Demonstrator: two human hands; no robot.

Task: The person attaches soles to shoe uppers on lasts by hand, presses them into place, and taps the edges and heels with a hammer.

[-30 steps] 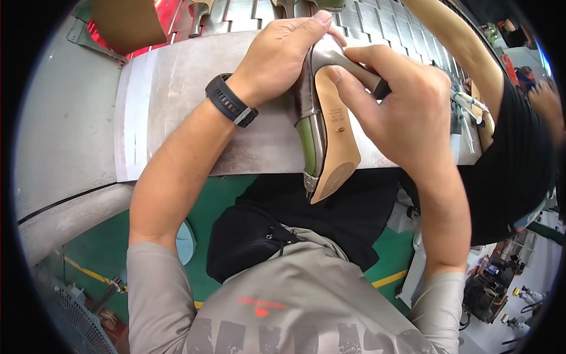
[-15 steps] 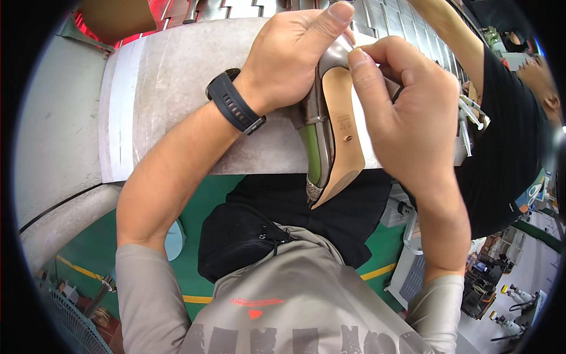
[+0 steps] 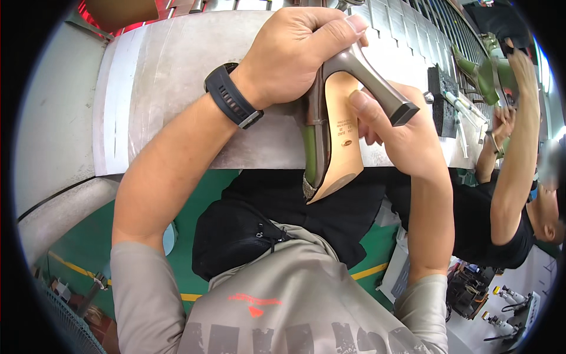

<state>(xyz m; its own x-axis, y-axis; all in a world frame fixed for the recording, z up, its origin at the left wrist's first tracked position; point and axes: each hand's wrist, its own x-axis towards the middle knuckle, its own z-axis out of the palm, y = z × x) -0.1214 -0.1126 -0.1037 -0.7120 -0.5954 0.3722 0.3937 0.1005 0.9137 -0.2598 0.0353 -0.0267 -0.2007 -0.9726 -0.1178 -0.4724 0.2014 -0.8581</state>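
Note:
A high-heeled shoe [image 3: 343, 133] is held tilted over the near edge of the work table, its tan sole facing me. It has a dark upper, a glittery toe and a glossy grey heel that sticks out to the right. Green shows along the upper's left side. My left hand [image 3: 295, 56] is closed around the back of the shoe, thumb near the heel's base. Below the heel, my right hand [image 3: 404, 133] lies at the sole's right edge. Its thumb rests over the sole and its fingers curl beside it, partly hidden by shoe and heel.
The pale work table [image 3: 177, 88] spans the front, with a slatted metal conveyor [image 3: 407, 35] beyond it. Syringes [image 3: 466, 109] lie by a black block at right. A co-worker [image 3: 501, 200] reaches toward green shoe forms [image 3: 486, 79]. A fan [image 3: 65, 318] stands lower left.
My right hand has moved down from the heel area to the sole's edge, uncovering the grey heel. The shoe has shifted slightly left. The co-worker has changed posture, and both their arms now show.

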